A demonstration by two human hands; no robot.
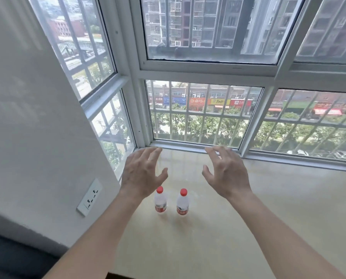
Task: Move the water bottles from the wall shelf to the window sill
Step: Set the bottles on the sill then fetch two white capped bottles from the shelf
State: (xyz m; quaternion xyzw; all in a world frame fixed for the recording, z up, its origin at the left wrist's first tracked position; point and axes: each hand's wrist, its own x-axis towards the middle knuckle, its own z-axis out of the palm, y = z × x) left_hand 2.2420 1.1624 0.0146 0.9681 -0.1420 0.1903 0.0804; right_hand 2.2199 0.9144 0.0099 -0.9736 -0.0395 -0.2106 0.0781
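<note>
Water bottles (161, 201) stand untouched, below left grip (143, 174) and right grip (226, 174).

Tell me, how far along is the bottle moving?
Done: the left bottle and the right bottle stand upright, side by side, on the sill. In hand: nothing; the left hand and right hand hover open above them. Left: possibly nothing, but the wall shelf is out of view, so I cannot tell whether more bottles wait there.
</note>
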